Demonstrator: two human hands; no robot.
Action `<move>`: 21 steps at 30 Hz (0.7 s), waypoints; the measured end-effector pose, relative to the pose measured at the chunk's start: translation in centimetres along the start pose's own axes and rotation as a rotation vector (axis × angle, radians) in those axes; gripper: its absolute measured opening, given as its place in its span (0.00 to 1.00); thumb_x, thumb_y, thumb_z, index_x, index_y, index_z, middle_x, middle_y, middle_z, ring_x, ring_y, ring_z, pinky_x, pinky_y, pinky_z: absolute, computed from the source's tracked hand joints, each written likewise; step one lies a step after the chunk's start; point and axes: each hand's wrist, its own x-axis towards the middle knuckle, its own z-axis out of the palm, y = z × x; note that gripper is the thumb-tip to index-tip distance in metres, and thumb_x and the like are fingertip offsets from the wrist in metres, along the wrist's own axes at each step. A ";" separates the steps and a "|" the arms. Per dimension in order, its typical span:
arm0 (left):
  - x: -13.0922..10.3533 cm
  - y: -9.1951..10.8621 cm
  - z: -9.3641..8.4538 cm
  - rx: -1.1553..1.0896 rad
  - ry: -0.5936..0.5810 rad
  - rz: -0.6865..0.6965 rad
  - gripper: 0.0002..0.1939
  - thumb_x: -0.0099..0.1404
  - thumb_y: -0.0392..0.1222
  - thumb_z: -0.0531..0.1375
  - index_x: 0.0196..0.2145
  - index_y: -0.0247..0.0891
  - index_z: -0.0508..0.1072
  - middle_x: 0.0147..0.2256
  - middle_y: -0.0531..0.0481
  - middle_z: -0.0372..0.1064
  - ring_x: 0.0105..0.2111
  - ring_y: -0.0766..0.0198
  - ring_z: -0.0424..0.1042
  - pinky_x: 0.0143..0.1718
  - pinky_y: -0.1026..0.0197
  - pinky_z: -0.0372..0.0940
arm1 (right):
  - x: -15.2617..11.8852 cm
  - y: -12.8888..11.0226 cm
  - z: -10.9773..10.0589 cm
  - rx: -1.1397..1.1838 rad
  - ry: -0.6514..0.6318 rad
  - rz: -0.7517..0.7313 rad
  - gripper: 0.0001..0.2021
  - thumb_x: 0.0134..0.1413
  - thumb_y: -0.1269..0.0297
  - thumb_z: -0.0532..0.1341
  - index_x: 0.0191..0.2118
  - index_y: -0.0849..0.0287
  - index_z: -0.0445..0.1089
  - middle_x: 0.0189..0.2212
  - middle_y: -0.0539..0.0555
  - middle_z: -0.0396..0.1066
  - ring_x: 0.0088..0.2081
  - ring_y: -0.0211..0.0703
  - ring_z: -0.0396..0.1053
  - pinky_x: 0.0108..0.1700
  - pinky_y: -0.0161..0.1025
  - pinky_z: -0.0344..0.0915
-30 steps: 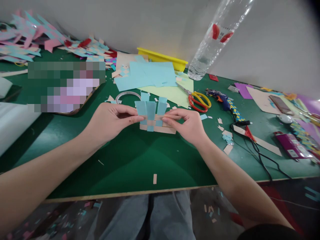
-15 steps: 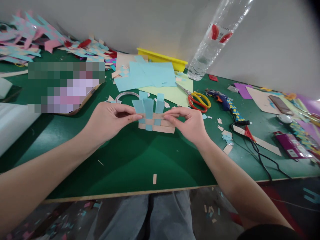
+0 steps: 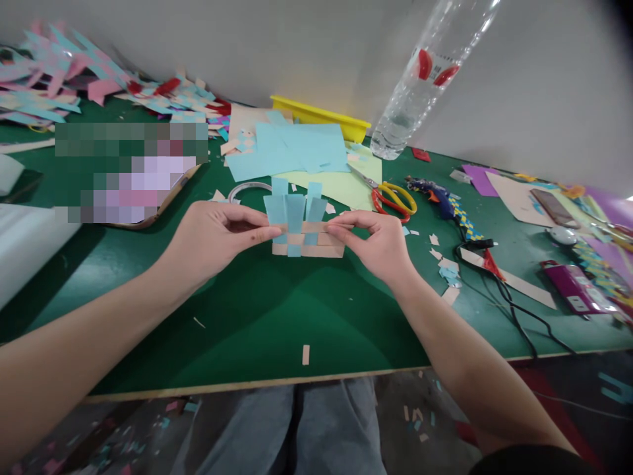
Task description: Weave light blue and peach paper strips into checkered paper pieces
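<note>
Between my hands is a small piece of woven paper strips (image 3: 295, 223), with light blue strips standing up and beige strips running across. My left hand (image 3: 217, 231) pinches its left edge between thumb and fingers. At the right edge, my right hand (image 3: 373, 241) pinches the top beige strip in the same way. The lower beige strips show below my fingertips, crossed by blue ones. Behind the weave lies a roll of tape (image 3: 247, 190), partly hidden.
Scissors (image 3: 393, 198), blue paper sheets (image 3: 301, 148) and a yellow tray (image 3: 321, 119) lie behind. A water bottle (image 3: 410, 99) stands at the back. Cables (image 3: 512, 307) and a purple box (image 3: 576, 287) are right; paper strips (image 3: 74, 66) are piled back left. A beige scrap (image 3: 306, 355) lies in front.
The weave has tilted and shifted slightly, and its blue strips stand a little differently. My right hand has moved slightly to the right along the top beige strip.
</note>
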 end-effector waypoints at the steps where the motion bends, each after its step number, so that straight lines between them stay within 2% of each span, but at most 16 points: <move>1: 0.0 -0.2 0.1 -0.018 0.015 0.001 0.10 0.54 0.49 0.70 0.29 0.40 0.81 0.28 0.53 0.77 0.29 0.64 0.72 0.35 0.61 0.68 | 0.0 0.0 0.0 -0.003 0.000 -0.006 0.06 0.55 0.59 0.67 0.34 0.53 0.80 0.34 0.49 0.80 0.37 0.41 0.76 0.41 0.40 0.73; 9: 0.2 -1.1 0.3 -0.021 0.075 0.055 0.08 0.54 0.48 0.70 0.28 0.41 0.81 0.26 0.54 0.76 0.28 0.66 0.72 0.33 0.64 0.69 | 0.0 0.0 0.0 -0.022 0.026 -0.018 0.05 0.55 0.61 0.67 0.35 0.53 0.80 0.35 0.49 0.80 0.38 0.41 0.76 0.42 0.40 0.73; 21: 0.1 -0.1 0.3 -0.063 0.051 0.013 0.09 0.51 0.44 0.71 0.27 0.37 0.80 0.27 0.52 0.76 0.24 0.69 0.69 0.29 0.66 0.67 | 0.0 0.2 0.0 -0.002 0.037 -0.016 0.04 0.55 0.62 0.67 0.35 0.52 0.80 0.35 0.49 0.80 0.39 0.41 0.76 0.42 0.40 0.73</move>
